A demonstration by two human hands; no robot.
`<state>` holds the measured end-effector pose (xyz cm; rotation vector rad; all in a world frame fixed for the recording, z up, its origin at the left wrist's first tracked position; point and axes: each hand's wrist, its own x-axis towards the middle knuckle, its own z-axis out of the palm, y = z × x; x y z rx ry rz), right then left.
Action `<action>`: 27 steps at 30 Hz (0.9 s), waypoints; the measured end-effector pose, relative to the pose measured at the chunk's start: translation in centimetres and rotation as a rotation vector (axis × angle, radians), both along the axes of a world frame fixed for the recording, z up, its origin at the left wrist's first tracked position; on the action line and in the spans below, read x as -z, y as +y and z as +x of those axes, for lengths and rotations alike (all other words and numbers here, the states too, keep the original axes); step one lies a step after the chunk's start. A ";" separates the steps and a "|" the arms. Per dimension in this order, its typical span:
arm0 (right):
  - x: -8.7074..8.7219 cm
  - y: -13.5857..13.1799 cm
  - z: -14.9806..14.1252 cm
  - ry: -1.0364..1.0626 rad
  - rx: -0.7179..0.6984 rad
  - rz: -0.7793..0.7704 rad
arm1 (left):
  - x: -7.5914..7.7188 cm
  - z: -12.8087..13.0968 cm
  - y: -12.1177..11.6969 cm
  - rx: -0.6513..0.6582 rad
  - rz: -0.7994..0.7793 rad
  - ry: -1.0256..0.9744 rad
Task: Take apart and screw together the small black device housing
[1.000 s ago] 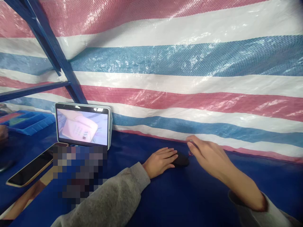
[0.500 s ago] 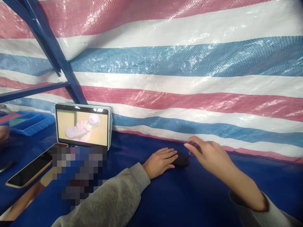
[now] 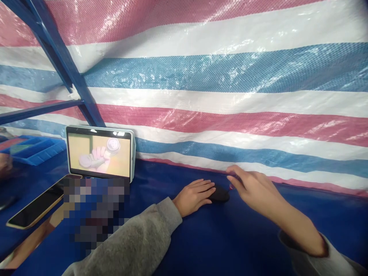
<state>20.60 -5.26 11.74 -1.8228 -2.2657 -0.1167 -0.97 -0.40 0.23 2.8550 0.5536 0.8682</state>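
A black, rounded object shaped like a computer mouse (image 3: pixel 220 194) lies on the blue tabletop. My left hand (image 3: pixel 195 196) rests against its left end, fingers stretched over the edge and holding it down. Just beyond its right end, my right hand (image 3: pixel 251 186) hovers with thumb and index finger curled in a loose pinch. A slim reddish tool (image 3: pixel 231 186) shows beneath those fingers, its tip near the mouse's right side. Most of this tool is hidden by the right hand, so its exact kind is unclear.
A tablet (image 3: pixel 99 153) stands on the left, playing a cartoon. In front of it lies a phone (image 3: pixel 40 201), beside a pixelated patch. Blue compartment trays (image 3: pixel 40 149) and another person's hand (image 3: pixel 5 165) are at far left. A striped tarp (image 3: pixel 201 73) hangs behind the table.
The thumb and index finger of my right hand have shifted slightly and the wrist has turned a little. My left hand and the mouse stay in place.
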 end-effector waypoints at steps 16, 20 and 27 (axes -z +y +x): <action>-0.4 -0.2 0.2 0.026 -0.063 -0.004 | 0.0 0.1 0.0 -0.001 0.014 0.014; -0.4 -0.3 0.1 0.006 -0.005 -0.016 | 0.0 0.0 0.0 0.004 0.016 0.015; -0.4 -0.1 0.2 0.023 -0.046 0.020 | 0.0 0.0 0.0 0.005 0.004 -0.003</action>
